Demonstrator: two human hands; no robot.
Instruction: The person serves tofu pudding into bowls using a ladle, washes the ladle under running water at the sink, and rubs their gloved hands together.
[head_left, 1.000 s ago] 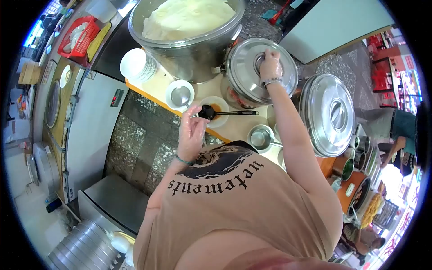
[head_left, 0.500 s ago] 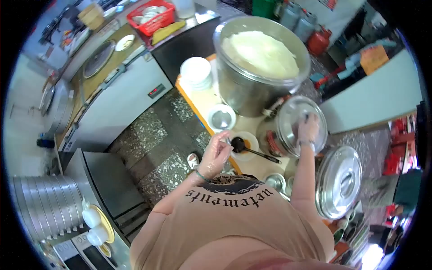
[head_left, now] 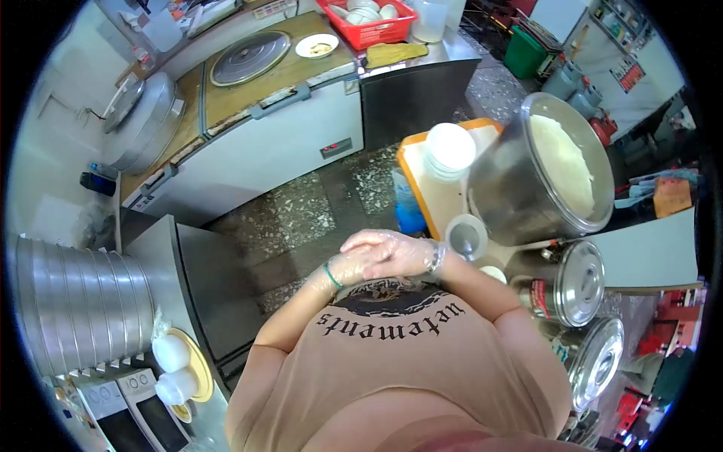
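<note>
My left hand [head_left: 352, 267] and my right hand [head_left: 403, 255], both in clear plastic gloves, meet in front of my waist. The right palm lies over the left hand, fingers extended and overlapping, with no object visible between them. Right of them, a bowl with a metal strainer or ladle [head_left: 466, 237] stands on the table. Behind it rises a stack of white bowls [head_left: 449, 151]. A large metal pot [head_left: 512, 181] holds a pale mass [head_left: 561, 162]. Two lidded metal pots [head_left: 582, 282] [head_left: 599, 363] stand further right.
A white chest freezer [head_left: 263, 154] with a wooden top is ahead left. On its top lie a round metal lid [head_left: 250, 58] and a small plate [head_left: 316, 46]. A red basket [head_left: 373, 32] holds dishes. Stacked steamers [head_left: 83, 305] and a dark-topped cabinet [head_left: 215, 286] are at left.
My right hand has left the pot lid and come across onto my left hand. The view has turned left, so the pots and table appear further right.
</note>
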